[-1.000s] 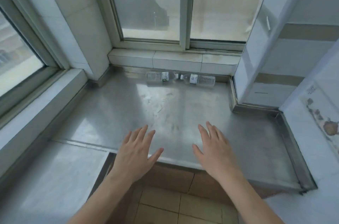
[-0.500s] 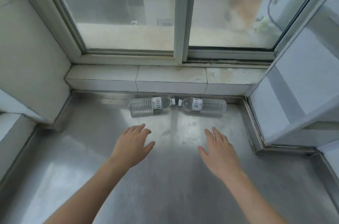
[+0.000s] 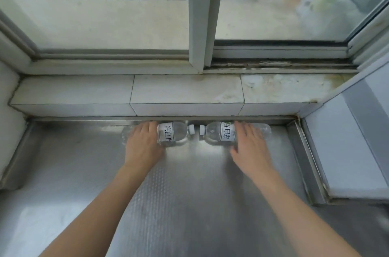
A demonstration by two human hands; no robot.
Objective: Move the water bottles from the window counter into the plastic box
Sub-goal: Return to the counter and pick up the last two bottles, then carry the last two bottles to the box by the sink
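Two clear water bottles with white labels lie on their sides on the steel window counter [image 3: 189, 193], against the tiled ledge, white caps facing each other. My left hand [image 3: 143, 143] lies over the body of the left bottle [image 3: 174, 133], fingers curved over its top and thumb at its near side. In the same way my right hand [image 3: 248, 147] wraps the body of the right bottle [image 3: 216, 133]. Both bottles still rest on the counter. The plastic box is out of view.
A tiled ledge [image 3: 185, 92] and a sliding window [image 3: 197, 14] rise right behind the bottles. A tiled wall [image 3: 8, 120] closes the left side. On the right, a white panel [image 3: 347, 141] stands behind a raised steel lip [image 3: 303, 157].
Both hands have reached forward from the counter's front part to the bottles and closed over them. The view has moved in closer to the window.
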